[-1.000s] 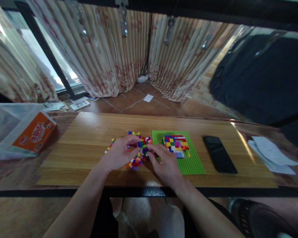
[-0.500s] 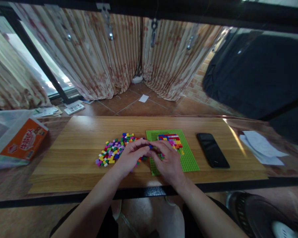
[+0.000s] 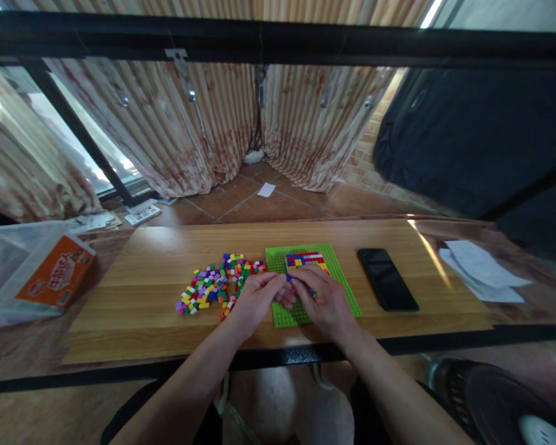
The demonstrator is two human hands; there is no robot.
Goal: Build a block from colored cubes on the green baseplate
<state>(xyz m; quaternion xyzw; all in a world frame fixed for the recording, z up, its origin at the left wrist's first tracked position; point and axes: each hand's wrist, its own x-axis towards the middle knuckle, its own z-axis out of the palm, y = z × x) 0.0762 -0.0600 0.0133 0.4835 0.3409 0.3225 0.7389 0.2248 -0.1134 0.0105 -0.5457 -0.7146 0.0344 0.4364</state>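
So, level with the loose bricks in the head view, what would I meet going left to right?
Orange-labelled package, loose bricks, green baseplate, black phone, white papers. Omitted for overlapping the baseplate: left hand, right hand.

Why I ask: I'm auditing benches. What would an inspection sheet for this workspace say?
Surface: wooden tabletop, streak of light at right.
Job's things: loose bricks left of green baseplate; multicoloured build on it, partly hidden.
Clutter: black phone, papers at right; orange-labelled package at left.
Hands: left hand and right hand close together, blue brick between their fingertips; holder unclear.
Cables: nothing seen on tabletop.
Surroundings: curtains, tiled floor.
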